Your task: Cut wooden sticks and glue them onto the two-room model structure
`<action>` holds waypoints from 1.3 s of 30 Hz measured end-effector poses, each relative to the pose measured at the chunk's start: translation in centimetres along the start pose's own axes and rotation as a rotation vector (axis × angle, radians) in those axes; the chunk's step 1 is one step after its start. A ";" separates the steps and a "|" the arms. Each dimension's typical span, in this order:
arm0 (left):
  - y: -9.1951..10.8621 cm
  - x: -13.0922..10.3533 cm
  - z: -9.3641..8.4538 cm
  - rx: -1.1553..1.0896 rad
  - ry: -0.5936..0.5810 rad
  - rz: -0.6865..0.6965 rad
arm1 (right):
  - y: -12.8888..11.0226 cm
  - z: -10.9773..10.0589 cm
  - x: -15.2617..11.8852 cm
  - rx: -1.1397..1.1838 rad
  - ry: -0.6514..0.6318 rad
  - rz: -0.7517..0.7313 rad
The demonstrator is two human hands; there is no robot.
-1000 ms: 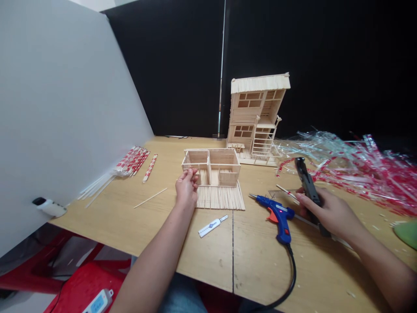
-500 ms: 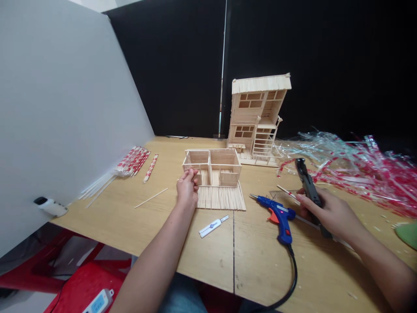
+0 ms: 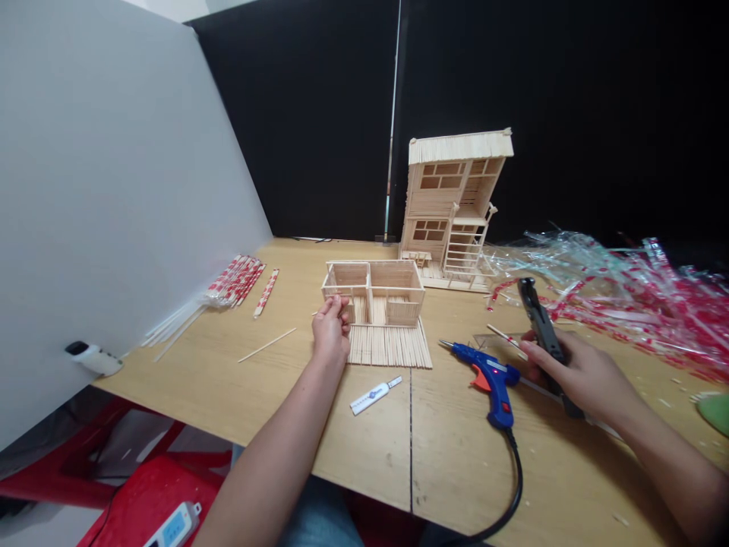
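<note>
My left hand (image 3: 331, 328) is closed in a pinch at the front left corner of the small stick-built room model (image 3: 396, 275); what its fingertips hold is too small to make out. A floor of sticks (image 3: 390, 346) extends in front of the model. On the right, my right hand (image 3: 561, 365) is wrapped round a black cutter-like tool (image 3: 540, 323), and a thin stick (image 3: 504, 335) shows beside its fingers. Between the hands lies a blue glue gun (image 3: 490, 380), its nozzle pointing left. A white-and-blue cutter or ruler piece (image 3: 373, 396) rests in front of the model.
A two-storey stick house (image 3: 449, 205) stands at the back. Plastic wrappers (image 3: 620, 304) are heaped at the right. Wrapped sticks (image 3: 236, 281) and a single loose stick (image 3: 266, 345) lie left. The glue gun's black cable (image 3: 517, 486) crosses the front edge.
The whole view has shifted slightly, with things appearing a little further right. Both hands keep nearly the same places and grips.
</note>
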State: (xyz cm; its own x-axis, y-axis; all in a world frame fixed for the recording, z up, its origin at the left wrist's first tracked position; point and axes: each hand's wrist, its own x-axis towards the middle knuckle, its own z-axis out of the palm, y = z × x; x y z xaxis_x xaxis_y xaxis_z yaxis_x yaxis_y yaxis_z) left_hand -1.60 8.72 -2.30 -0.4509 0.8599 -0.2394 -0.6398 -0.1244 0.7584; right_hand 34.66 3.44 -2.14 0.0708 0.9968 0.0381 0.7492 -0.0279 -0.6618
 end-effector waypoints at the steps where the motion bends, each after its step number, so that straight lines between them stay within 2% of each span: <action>1: 0.0 0.0 0.0 0.000 0.000 0.001 | -0.1 0.0 0.0 -0.003 0.001 -0.001; 9: -0.1 0.0 0.0 -0.004 -0.003 0.009 | -0.5 -0.2 -0.1 -0.048 0.027 -0.007; 13: -0.1 0.1 0.0 -0.001 0.004 0.010 | -0.6 -0.7 -0.2 -0.336 0.108 0.043; 16: -0.1 0.0 0.1 -0.001 0.006 0.011 | -0.4 -1.2 -0.3 -0.561 0.089 0.133; 19: -0.1 0.0 0.1 0.001 0.007 0.012 | 0.2 -1.7 -0.1 -0.643 0.086 0.147; 22: -0.1 0.1 0.1 -0.002 0.005 0.017 | 1.4 -2.0 0.4 -0.696 0.086 0.142; 28: -0.2 0.3 -0.1 -0.008 0.007 0.017 | 3.0 -1.7 1.1 -0.717 0.007 0.171; 34: -0.4 0.6 -0.3 -0.008 0.001 0.016 | 4.4 -0.9 1.3 -0.779 0.074 0.093; 39: -0.5 0.5 -0.4 -0.014 -0.010 0.022 | 5.6 -1.0 1.9 -0.735 0.044 0.088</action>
State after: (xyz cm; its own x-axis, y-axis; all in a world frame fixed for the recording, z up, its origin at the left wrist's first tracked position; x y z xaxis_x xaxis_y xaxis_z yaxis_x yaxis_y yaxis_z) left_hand -1.78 9.06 -3.02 -0.4593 0.8615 -0.2165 -0.6382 -0.1505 0.7550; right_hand 39.61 5.10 -5.02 0.1653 0.9851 0.0482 0.9861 -0.1658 0.0079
